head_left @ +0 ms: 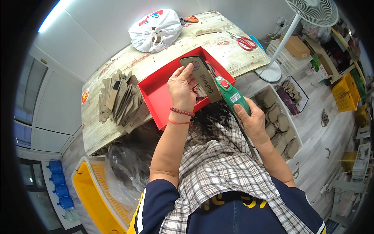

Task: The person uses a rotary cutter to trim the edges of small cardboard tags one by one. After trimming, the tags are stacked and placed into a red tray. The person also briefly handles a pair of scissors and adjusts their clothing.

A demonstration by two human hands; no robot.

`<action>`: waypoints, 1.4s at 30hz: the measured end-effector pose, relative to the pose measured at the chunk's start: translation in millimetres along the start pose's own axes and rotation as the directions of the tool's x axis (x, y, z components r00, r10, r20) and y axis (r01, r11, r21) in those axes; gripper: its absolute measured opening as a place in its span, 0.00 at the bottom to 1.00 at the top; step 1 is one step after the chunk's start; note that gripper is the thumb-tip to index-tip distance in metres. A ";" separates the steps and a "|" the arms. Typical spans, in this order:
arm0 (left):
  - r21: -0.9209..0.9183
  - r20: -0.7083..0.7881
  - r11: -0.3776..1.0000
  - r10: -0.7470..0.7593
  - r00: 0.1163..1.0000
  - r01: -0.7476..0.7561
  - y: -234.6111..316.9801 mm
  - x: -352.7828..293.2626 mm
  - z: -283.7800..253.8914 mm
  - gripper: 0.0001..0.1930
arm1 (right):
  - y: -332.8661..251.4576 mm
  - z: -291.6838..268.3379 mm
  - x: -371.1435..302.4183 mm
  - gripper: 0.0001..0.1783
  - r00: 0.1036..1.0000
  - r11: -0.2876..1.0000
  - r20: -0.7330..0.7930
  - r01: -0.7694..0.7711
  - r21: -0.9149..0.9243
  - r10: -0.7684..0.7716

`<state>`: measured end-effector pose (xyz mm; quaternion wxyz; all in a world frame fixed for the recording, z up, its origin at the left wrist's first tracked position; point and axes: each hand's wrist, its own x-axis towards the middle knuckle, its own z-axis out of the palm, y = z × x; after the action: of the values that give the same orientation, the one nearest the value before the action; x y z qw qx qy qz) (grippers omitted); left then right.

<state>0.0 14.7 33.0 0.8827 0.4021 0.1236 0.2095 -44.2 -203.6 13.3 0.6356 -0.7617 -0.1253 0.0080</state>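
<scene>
My left hand (181, 89) is closed on a long tan fabric piece (199, 77) with dark edging and dark lettering, pinching its left edge between thumb and fingers. In my right hand (254, 120) is a green handheld power tool (237, 100) with a red button. The tool's front end lies against the right edge of the fabric piece; its working tip is hidden there. Both are above the near right part of a shallow red box (154, 86) at the table's front edge. Black threads or scraps (213, 120) hang over my checked apron (218, 156) below.
On the table (117, 62) lie a pile of similar tan pieces (121, 97), a tied white plastic bag (155, 31) and red-handled scissors (245, 42). A bin of tan pads (276, 124) stands to my right, a yellow basket (91, 195) to my left. A white fan (286, 43) stands beyond the table's right end.
</scene>
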 end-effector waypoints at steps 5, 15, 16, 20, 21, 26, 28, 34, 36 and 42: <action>-0.037 -0.017 0.999 -0.036 0.999 0.035 -18.0 -4.2 -0.6 0.04 | 1.0 -4.8 -1.6 0.24 0.999 1.000 0.036 -0.017 -0.004 0.017; 0.100 0.021 0.990 -0.100 0.995 0.097 -28.5 -14.7 -7.7 0.03 | 2.5 -6.2 2.2 0.25 0.997 0.998 0.058 -0.044 0.049 0.041; 0.106 0.033 0.990 -0.100 0.994 0.096 -29.1 -15.9 -8.2 0.03 | 2.0 -6.7 3.7 0.25 0.997 0.997 0.062 -0.045 0.057 0.042; 0.176 0.046 0.980 -0.102 0.994 0.093 -26.3 -21.7 -5.0 0.02 | -1.9 -8.0 6.2 0.25 0.996 0.995 0.068 -0.066 0.080 0.060; 0.201 0.057 0.977 -0.082 0.995 0.069 -25.3 -21.4 -5.5 0.03 | -3.0 -8.5 6.2 0.25 0.995 0.994 0.070 -0.072 0.080 0.066; 0.305 0.112 0.950 0.027 0.993 -0.061 -13.1 -16.6 -8.6 0.05 | -5.1 -12.7 4.5 0.24 0.993 0.996 0.098 -0.074 0.053 0.068; 0.335 0.098 0.938 0.053 0.994 -0.083 -8.1 -17.5 -2.6 0.06 | -6.0 -14.1 3.6 0.25 0.991 0.996 0.107 -0.083 0.033 0.079; 0.369 0.162 0.916 0.102 0.981 -0.156 -10.8 -8.7 -4.3 0.06 | -3.3 -16.5 1.8 0.25 0.991 0.996 0.110 -0.082 0.038 0.077; 0.391 0.184 0.909 0.075 0.980 -0.143 -9.8 -8.4 -3.9 0.05 | -3.2 -17.6 1.6 0.24 0.991 0.996 0.107 -0.080 0.049 0.075; 0.457 0.255 0.887 -0.057 0.965 -0.068 -8.7 -10.9 -4.6 0.07 | -6.9 -22.4 2.7 0.24 0.989 0.995 0.123 -0.084 0.045 0.078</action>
<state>-9.1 7.5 24.0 0.7696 0.6247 0.0513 0.1219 -39.0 -223.6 24.7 0.6449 -0.7481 -0.1324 0.0830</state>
